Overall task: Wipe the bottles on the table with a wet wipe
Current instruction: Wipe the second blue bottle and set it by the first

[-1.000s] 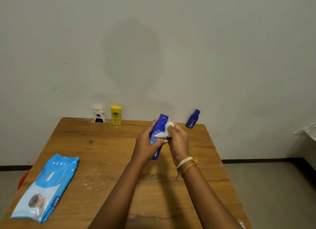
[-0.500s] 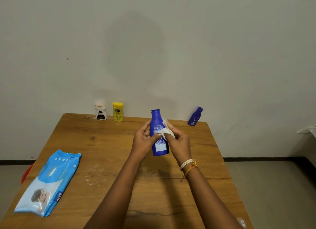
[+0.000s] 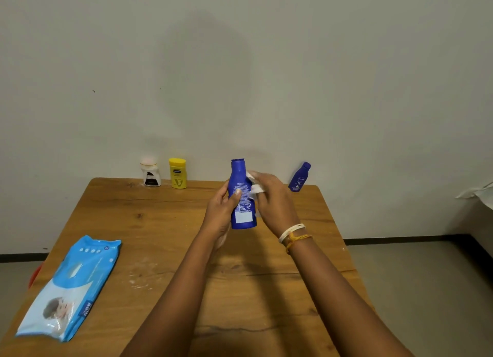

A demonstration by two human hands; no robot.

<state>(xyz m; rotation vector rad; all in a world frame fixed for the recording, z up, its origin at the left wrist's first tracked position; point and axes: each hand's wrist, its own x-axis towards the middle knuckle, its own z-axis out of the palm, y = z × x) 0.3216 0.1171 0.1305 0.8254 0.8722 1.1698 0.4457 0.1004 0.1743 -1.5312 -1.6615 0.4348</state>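
Wooden table (image 3: pixel 149 223) serves as reference. Wipe pack (image 3: pixel 70 286) lies at its near left corner. Above table centre, the left hand (image 3: pixel 222 212) grips the blue bottle (image 3: pixel 241 194) upright; the right hand (image 3: pixel 272 196) presses a wet wipe (image 3: pixel 254 187) against its side. Three bottles stand along the far edge. Risk: a damp surface may let the bottle slip from the one-handed hold.

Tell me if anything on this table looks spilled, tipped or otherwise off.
Two things: a whitish smear or powdery residue marks the wooden table right of the wipes pack, and the small blue bottle at the back leans instead of standing straight.
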